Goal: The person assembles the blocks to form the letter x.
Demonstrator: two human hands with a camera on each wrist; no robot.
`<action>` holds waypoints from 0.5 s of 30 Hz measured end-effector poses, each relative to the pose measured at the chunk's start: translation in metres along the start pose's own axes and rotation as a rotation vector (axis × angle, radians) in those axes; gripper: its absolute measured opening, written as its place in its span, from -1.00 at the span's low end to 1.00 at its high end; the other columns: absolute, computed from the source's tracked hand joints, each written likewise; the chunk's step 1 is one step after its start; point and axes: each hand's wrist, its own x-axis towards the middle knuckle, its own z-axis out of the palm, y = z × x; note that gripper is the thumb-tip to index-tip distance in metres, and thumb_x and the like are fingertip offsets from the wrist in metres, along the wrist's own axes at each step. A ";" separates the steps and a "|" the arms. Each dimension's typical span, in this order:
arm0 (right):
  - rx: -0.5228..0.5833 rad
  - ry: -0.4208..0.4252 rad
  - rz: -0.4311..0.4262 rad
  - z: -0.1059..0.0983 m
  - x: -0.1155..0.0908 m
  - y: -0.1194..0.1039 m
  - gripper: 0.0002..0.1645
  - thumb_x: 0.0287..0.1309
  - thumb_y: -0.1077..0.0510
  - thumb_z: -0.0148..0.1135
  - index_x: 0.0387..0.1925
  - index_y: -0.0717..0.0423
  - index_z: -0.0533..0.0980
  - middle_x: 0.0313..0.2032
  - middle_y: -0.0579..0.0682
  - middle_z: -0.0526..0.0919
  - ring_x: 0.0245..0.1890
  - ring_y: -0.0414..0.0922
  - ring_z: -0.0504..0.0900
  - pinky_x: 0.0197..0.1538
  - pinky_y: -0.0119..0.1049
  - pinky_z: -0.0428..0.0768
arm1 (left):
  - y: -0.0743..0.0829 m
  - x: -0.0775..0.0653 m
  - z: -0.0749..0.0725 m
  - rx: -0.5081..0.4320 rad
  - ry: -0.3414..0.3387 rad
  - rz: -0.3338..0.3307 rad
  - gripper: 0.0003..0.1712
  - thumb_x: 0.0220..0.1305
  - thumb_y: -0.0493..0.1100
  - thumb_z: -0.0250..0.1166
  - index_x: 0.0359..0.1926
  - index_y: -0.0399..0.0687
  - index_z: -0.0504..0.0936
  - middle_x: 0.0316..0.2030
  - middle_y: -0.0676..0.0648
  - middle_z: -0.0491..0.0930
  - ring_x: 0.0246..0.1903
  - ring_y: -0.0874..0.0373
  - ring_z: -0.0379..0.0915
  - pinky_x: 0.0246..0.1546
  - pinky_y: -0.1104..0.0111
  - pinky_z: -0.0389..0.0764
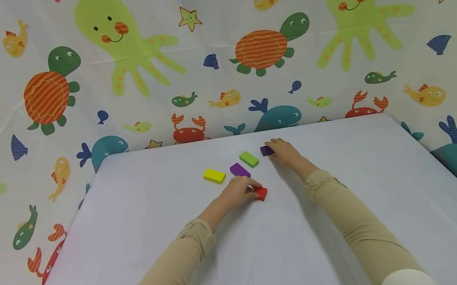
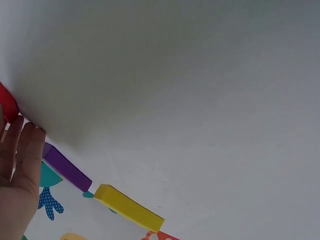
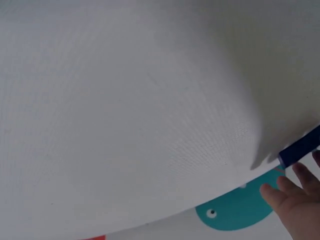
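Near the middle of the white table, my left hand (image 1: 238, 191) pinches a red block (image 1: 261, 193) between thumb and fingertips; only the block's edge (image 2: 7, 104) shows in the left wrist view. Farther back and to the right, my right hand (image 1: 284, 151) grips the right end of a dark blue block (image 1: 266, 150). That block (image 3: 301, 148) appears at the right edge of the right wrist view, beside the fingers. A purple block (image 1: 239, 170) lies just beyond the left hand. Close by are a green block (image 1: 249, 159) and a yellow block (image 1: 214, 176).
The white table (image 1: 133, 281) narrows toward its far edge in the head view. Behind it hangs a light curtain (image 1: 208, 29) printed with sea animals, which also runs down both sides.
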 end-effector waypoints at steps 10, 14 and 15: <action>-0.005 0.002 0.007 -0.003 -0.001 -0.006 -0.49 0.27 0.24 0.10 0.23 0.33 0.33 0.21 0.28 0.44 0.25 0.16 0.39 0.35 -0.04 0.30 | -0.001 0.002 0.002 0.013 0.020 0.016 -0.65 0.18 -0.25 0.31 0.02 -0.16 0.64 -0.05 -0.11 0.67 -0.06 0.06 0.56 0.02 0.31 0.58; 0.003 0.005 0.007 0.004 0.012 -0.001 -0.58 0.24 0.31 0.11 0.13 0.34 0.41 0.09 0.29 0.53 0.14 0.18 0.50 0.27 -0.02 0.42 | -0.003 0.002 0.002 -0.003 0.028 0.013 -0.65 0.16 -0.25 0.32 0.00 -0.18 0.64 -0.07 -0.12 0.68 -0.07 0.05 0.57 0.02 0.30 0.58; -0.010 0.007 -0.001 0.009 0.018 0.002 -0.61 0.24 0.32 0.11 0.10 0.32 0.44 0.05 0.28 0.57 0.09 0.18 0.53 0.23 -0.02 0.46 | -0.004 0.002 0.003 0.000 0.028 0.009 -0.65 0.16 -0.24 0.32 0.00 -0.17 0.64 -0.07 -0.12 0.68 -0.07 0.05 0.58 0.01 0.30 0.59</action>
